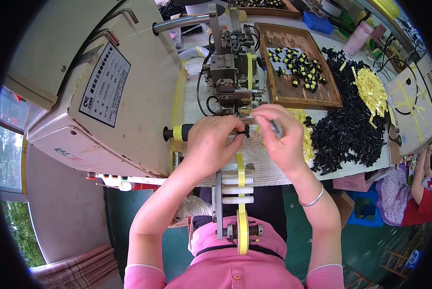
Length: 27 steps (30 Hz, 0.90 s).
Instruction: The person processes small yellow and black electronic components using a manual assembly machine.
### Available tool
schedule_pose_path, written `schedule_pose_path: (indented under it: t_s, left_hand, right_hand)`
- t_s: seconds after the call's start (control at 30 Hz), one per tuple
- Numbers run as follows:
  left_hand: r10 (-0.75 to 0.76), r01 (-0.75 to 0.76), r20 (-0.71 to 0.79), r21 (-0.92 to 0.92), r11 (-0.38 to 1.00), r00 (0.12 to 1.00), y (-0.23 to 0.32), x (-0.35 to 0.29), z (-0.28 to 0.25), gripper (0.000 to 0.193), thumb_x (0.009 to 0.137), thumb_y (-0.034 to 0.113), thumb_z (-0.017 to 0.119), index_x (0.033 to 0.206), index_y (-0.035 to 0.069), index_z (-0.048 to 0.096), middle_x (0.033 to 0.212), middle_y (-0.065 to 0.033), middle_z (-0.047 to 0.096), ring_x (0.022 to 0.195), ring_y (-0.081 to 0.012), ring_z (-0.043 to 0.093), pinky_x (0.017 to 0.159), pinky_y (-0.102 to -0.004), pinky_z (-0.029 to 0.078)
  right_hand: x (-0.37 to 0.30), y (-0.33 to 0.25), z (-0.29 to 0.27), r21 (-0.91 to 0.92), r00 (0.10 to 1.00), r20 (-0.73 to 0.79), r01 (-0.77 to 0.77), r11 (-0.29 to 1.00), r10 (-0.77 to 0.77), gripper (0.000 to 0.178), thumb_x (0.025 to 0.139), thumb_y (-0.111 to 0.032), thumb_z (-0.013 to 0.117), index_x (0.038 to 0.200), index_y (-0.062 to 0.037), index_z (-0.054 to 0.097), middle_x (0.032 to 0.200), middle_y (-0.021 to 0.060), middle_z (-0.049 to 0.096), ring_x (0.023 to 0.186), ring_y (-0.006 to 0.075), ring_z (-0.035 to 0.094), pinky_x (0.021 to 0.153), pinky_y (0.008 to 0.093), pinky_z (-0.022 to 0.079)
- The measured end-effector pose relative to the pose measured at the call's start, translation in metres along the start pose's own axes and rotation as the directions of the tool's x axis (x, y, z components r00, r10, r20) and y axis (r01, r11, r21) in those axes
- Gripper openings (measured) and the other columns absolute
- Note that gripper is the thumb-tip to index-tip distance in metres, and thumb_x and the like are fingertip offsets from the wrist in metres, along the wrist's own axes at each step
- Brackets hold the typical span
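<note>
My left hand (211,142) is closed at the table's front, its thumb and forefinger pinching a small black plastic part (247,131). Beneath that hand a dark rod-like handle with a yellow band (177,133) sticks out to the left. Just right of it, my right hand (284,139) is closed around a slim dark-grey tool (276,128), most of which the fingers hide. Both hands are just in front of a metal press machine (228,72). A yellow strip (241,207) runs past white rollers (237,190) in front of me.
A beige machine housing (124,106) stands on the left. To the right lie a heap of black parts (348,130) and yellow pieces (371,91). Behind them is a wooden tray (303,100) with black-and-yellow parts. Another person (409,197) sits at far right.
</note>
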<state>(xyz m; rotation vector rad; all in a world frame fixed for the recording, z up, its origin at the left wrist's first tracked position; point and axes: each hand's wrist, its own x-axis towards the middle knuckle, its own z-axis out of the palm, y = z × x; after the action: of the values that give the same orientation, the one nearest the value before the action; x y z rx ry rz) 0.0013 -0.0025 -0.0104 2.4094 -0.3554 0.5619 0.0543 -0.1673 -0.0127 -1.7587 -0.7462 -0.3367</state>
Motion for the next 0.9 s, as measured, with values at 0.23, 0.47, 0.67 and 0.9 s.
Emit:
schedule_pose_path:
  t_s: [0.23, 0.47, 0.67, 0.9]
  left_hand:
    - [0.021, -0.021, -0.016, 0.007, 1.0, 1.0, -0.002, -0.001, 0.001, 0.018, 0.071, 0.01, 0.07, 0.083, 0.008, 0.056, 0.074, -0.005, 0.061, 0.071, -0.0269, 0.061, 0.064, -0.0394, 0.045]
    - [-0.017, 0.017, -0.011, -0.002, 1.0, 1.0, 0.001, 0.0, 0.001, 0.02, 0.071, 0.01, 0.069, 0.086, 0.008, 0.056, 0.075, -0.0043, 0.062, 0.073, -0.0261, 0.062, 0.065, -0.0392, 0.045]
    - [-0.013, 0.013, -0.042, -0.006, 1.0, 0.999, 0.0, -0.001, 0.003, 0.021, 0.071, 0.009, 0.069, 0.086, 0.008, 0.055, 0.075, -0.0045, 0.063, 0.073, -0.0265, 0.062, 0.066, -0.0396, 0.045]
    - [0.01, -0.009, -0.053, 0.021, 1.0, 0.999, -0.001, -0.002, 0.005, 0.02, 0.071, 0.008, 0.069, 0.085, 0.008, 0.055, 0.075, -0.0044, 0.063, 0.073, -0.0266, 0.062, 0.066, -0.0397, 0.045]
  right_hand:
    - [-0.008, -0.005, -0.004, -0.045, 0.991, 0.111, -0.071, 0.996, 0.076, 0.005, 0.082, -0.003, 0.063, 0.084, 0.0013, 0.064, 0.083, 0.0103, 0.061, 0.078, 0.0241, 0.06, 0.075, 0.0314, 0.047]
    - [-0.021, 0.011, -0.002, 0.081, 0.81, 0.239, -0.566, 0.82, 0.536, 0.008, 0.086, -0.006, 0.06, 0.081, 0.0006, 0.062, 0.061, 0.0038, 0.055, 0.048, 0.011, 0.051, 0.047, 0.0241, 0.04]
    - [-0.033, 0.012, 0.008, 0.385, 0.593, 0.394, -0.8, 0.46, 0.702, 0.01, 0.087, -0.008, 0.061, 0.085, 0.0006, 0.065, 0.061, 0.004, 0.058, 0.041, 0.0065, 0.043, 0.039, 0.0212, 0.032]
    - [-0.031, -0.014, -0.004, 0.204, 0.868, 0.226, -0.487, 0.85, 0.443, 0.01, 0.088, -0.006, 0.059, 0.085, 0.0018, 0.065, 0.075, 0.0045, 0.062, 0.051, 0.0087, 0.05, 0.047, 0.0212, 0.038]
